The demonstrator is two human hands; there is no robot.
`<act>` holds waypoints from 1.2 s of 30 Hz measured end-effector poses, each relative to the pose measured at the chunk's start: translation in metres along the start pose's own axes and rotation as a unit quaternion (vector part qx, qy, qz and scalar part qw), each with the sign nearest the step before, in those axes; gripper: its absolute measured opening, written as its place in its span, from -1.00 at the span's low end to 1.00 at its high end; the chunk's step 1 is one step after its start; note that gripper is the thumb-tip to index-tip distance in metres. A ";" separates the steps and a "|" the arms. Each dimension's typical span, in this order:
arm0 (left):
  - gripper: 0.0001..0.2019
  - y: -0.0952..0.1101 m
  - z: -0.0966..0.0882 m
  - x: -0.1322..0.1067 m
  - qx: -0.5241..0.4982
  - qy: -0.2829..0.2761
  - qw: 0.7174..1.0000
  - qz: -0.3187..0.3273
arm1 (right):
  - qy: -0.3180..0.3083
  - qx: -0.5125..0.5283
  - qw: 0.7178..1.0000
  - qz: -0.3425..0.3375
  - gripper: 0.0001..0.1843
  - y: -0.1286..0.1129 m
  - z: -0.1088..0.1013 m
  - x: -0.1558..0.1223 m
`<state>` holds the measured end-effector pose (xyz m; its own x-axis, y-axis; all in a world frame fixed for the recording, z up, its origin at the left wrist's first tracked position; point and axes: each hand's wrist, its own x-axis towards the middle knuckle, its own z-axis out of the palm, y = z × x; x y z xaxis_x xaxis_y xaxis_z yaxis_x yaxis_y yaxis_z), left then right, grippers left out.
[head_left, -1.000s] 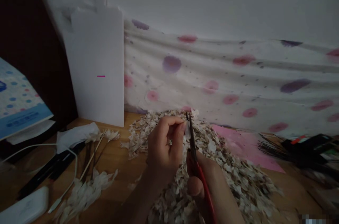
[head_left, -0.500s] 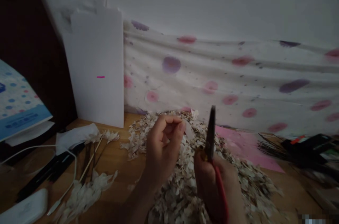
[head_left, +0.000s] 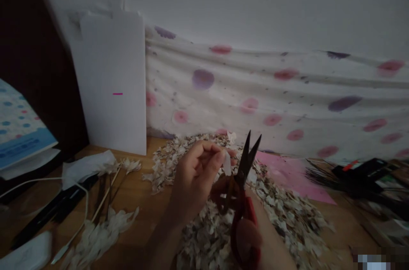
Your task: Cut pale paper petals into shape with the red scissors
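My left hand (head_left: pixel 200 176) pinches a small pale, thin petal-like piece (head_left: pixel 228 164) between thumb and fingertips. A pair of red-handled scissors (head_left: pixel 246 163) is in my right hand (head_left: pixel 247 231), with the dark blades pointing up and slightly parted. The blades stand just right of the pale piece, apart from it. Beneath both hands spreads a large heap of dry, whitish-brown petal-like pieces (head_left: pixel 211 236), partly hidden by my forearms.
Left on the wooden table (head_left: pixel 137 219) lie stems with pale petals (head_left: pixel 102 236), a white cable (head_left: pixel 84 206) and a white box-shaped device (head_left: pixel 27 253). A white board (head_left: pixel 111 70) stands behind. Pink paper (head_left: pixel 294 176) and dark thin wires (head_left: pixel 322 176) are at right.
The scissors have turned and their blades have parted, with my right hand shifting left towards my left hand. My left hand still pinches the pale piece. The view has shifted slightly.
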<state>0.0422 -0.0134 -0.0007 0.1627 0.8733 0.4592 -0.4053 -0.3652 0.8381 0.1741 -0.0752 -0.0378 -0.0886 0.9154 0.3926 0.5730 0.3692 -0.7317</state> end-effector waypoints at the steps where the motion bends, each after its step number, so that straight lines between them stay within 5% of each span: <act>1: -0.86 0.000 -0.001 0.000 -0.001 0.000 1.000 -0.003 | -0.003 0.009 1.000 -0.003 -0.06 0.000 -0.001 0.001; 15: -0.84 -0.002 -0.011 0.005 0.040 0.004 0.998 -0.045 | -0.061 0.012 0.994 0.090 -0.04 -0.001 -0.010 0.014; 30: -0.85 -0.004 -0.011 0.007 0.029 -0.001 0.998 -0.047 | -0.037 0.032 0.986 0.159 -0.07 -0.018 -0.010 0.019; 33: -0.85 -0.003 -0.011 0.008 0.026 0.004 0.999 -0.046 | -0.034 0.052 0.991 0.122 -0.09 -0.013 -0.012 0.018; 36: -0.85 -0.003 -0.010 0.009 0.002 0.007 0.999 -0.046 | 0.042 0.089 0.993 0.065 -0.16 -0.005 -0.012 0.014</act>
<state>0.0362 -0.0012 -0.0015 0.1870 0.9072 0.3770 -0.3851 -0.2853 0.8777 0.1798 -0.0660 -0.0223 0.0494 0.9435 0.3276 0.4207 0.2779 -0.8636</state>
